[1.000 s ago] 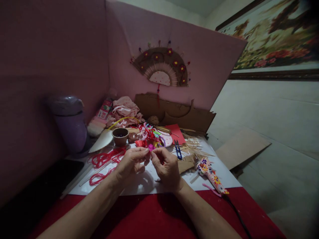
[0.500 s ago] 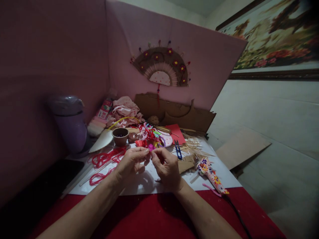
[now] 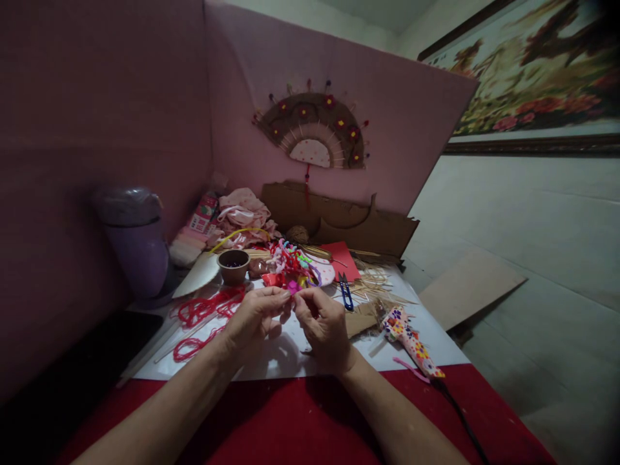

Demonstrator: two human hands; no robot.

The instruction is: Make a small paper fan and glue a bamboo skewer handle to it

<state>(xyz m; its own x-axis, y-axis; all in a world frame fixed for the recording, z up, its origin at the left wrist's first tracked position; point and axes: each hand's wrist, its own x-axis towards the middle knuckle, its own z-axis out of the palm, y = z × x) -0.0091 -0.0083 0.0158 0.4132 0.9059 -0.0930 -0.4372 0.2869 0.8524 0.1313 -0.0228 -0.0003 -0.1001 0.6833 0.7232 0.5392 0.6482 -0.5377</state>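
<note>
My left hand (image 3: pixel 261 314) and my right hand (image 3: pixel 322 326) meet fingertip to fingertip above the white sheet (image 3: pixel 276 365). Both pinch at a small magenta piece (image 3: pixel 293 286) that shows just over the fingertips; its kind is too small to tell. Right behind it lie a red packet (image 3: pixel 274 279) and a tangle of coloured pipe cleaners (image 3: pixel 290 256). Loops of red yarn (image 3: pixel 196 313) spread to the left of my left hand. Blue thread snips (image 3: pixel 345 292) rest beyond my right hand.
A brown bowl (image 3: pixel 234 266) holds dark bits. At the right is a flower-patterned glue gun (image 3: pixel 411 339) with a black cord. Thin sticks (image 3: pixel 382 284), red paper (image 3: pixel 341 258) and torn cardboard (image 3: pixel 361 323) lie about. A purple bin (image 3: pixel 138 252) stands left; a decorated fan (image 3: pixel 310 126) hangs behind.
The magenta piece shows slightly more above my fingertips. Both hands otherwise keep their place and pinch.
</note>
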